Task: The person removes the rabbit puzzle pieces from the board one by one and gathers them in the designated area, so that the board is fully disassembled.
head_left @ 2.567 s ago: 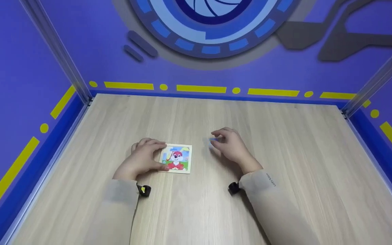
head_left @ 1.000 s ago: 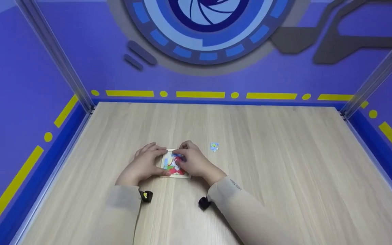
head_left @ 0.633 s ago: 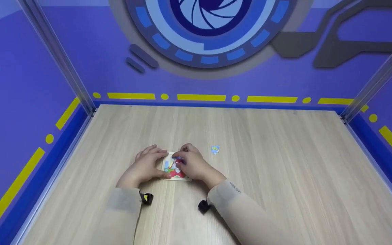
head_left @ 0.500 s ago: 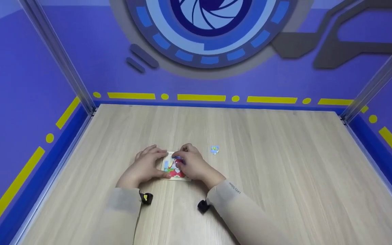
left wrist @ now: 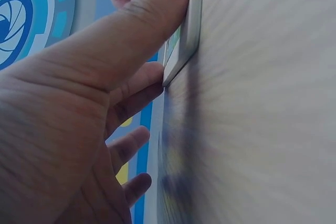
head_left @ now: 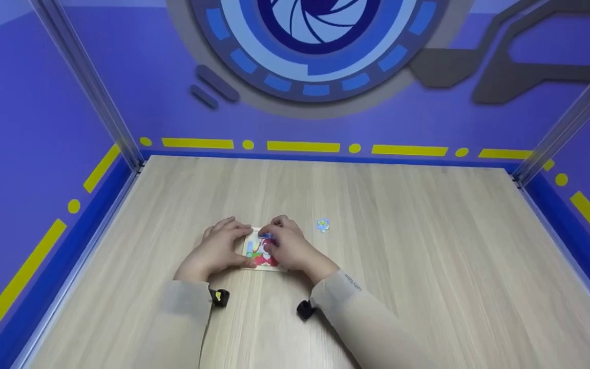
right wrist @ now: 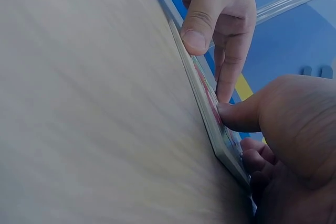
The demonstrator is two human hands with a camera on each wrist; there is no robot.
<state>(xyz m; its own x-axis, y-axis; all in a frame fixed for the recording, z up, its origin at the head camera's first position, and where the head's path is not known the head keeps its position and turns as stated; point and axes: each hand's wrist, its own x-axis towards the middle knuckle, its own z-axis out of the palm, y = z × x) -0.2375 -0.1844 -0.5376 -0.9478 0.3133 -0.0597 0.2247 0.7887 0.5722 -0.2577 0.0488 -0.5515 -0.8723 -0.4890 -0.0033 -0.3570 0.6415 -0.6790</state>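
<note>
Holding the square puzzle point(head_left: 260, 256) on the wood-grain tabletop point(head_left: 402, 241), your left hand point(head_left: 213, 249) grips its left side, thumb at the near corner and forefinger at the far one, the gap between them spanning the frame. In the left wrist view, your other fingers spread out past the puzzle's edge.

Your right hand point(head_left: 292, 245) works from the opposite side, held narrow, its thumb on the printed face and its other fingers bent at the far right part of the puzzle. Whether those fingertips pinch a single piece, you cannot tell from these views. Red, green and pale blue artwork shows between your two hands, with a pale rim around it.

One blue loose piece point(head_left: 322, 225), marked with yellow, lies on the tabletop to the right of the puzzle, near your right hand but apart from it.

Beige sleeves point(head_left: 372, 323) cover both your forearms, and a black device point(head_left: 305, 309) sits at each wrist. Blue-purple walls point(head_left: 131, 66) with yellow dashes enclose the tabletop ahead and to either side.
</note>
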